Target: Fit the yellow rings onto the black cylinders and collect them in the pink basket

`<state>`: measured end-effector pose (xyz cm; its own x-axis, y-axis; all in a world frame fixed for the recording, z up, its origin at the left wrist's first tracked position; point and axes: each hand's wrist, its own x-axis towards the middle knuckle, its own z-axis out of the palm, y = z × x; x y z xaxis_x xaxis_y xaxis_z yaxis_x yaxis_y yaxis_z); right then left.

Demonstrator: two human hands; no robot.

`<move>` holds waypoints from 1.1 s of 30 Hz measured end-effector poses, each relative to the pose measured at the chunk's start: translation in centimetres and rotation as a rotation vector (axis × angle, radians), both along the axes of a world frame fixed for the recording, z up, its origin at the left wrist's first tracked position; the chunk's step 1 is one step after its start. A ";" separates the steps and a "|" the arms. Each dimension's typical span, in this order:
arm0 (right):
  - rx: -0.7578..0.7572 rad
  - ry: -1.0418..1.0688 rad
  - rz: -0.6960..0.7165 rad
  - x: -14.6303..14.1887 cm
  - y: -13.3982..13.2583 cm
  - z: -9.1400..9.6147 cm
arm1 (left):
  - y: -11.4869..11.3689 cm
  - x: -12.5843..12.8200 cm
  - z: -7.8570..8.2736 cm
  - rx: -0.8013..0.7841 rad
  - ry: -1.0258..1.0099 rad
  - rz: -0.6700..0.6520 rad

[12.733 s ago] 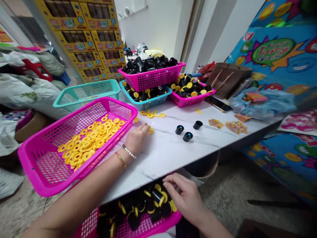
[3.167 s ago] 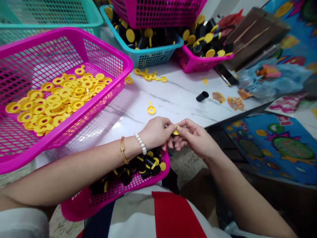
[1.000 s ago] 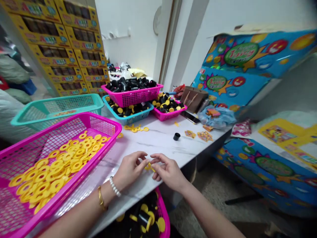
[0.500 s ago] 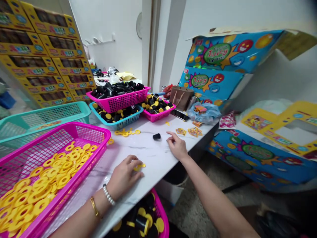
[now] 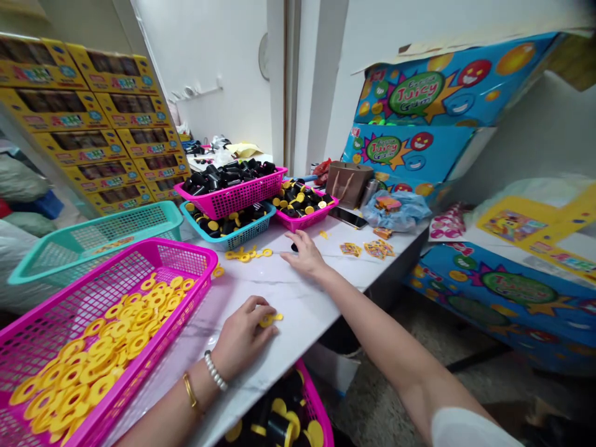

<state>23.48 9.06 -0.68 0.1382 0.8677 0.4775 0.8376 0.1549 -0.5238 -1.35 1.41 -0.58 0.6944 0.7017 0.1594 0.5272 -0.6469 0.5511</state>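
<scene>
My left hand (image 5: 243, 335) rests on the white marble table (image 5: 298, 298) near its front edge, fingers pinched on a small yellow ring cap (image 5: 269, 320). My right hand (image 5: 305, 251) is stretched far across the table and covers a small black tube (image 5: 294, 248), of which only an edge shows; its fingers curl down over it. A little left of that hand lies a loose cluster of yellow rings (image 5: 246, 254).
A pink basket (image 5: 139, 248) of yellow rings sits at my left, a teal basket (image 5: 97, 233) behind it. Stacked pink and blue baskets (image 5: 233, 198) of black tubes stand at the back. Another pink basket (image 5: 321, 410) of capped tubes is under the table edge. Sticker sheets (image 5: 372, 248) lie right.
My hands have parted: the right one reached forward over the lone black tube, while the left stayed near the table edge with the yellow ring. The view lifted.
</scene>
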 end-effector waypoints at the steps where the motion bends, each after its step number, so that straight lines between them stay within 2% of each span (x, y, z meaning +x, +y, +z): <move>1: -0.015 -0.013 -0.011 -0.2 1.0 -0.1 | 0.1 0.0 0.0 -0.002 -0.004 -0.009; 5: -0.066 -0.023 -0.071 0.5 2.9 -0.9 | 0.4 -0.2 -0.3 -0.010 -0.007 -0.033; 8: -0.088 0.022 -0.069 1.6 1.5 -1.5 | 0.6 -0.3 -0.5 0.010 -0.018 -0.045; 10: -0.080 0.074 -0.035 2.0 -0.7 -1.7 | 0.7 -0.3 -0.6 0.030 -0.035 -0.053; 13: -0.037 0.195 0.004 2.3 -5.4 -2.0 | 0.7 -0.2 -0.6 0.061 -0.053 -0.061; 18: 0.007 0.599 -0.094 3.5 -14.3 -3.4 | 0.8 -0.1 -0.4 0.105 -0.038 -0.076; 22: -0.073 0.796 -0.278 5.9 -20.9 -7.1 | 1.0 -0.1 -0.4 0.125 -0.021 -0.071; 25: -0.253 0.893 -0.418 8.1 -24.9 -10.9 | 1.0 -0.2 -0.4 0.155 -0.007 -0.071; 29: -0.551 0.963 -0.543 10.0 -28.5 -15.2 | 0.9 -0.2 -0.1 0.176 0.038 -0.064; 33: -0.718 0.985 -0.615 10.5 -31.3 -17.8 | 1.2 -0.3 -0.2 0.146 0.088 -0.062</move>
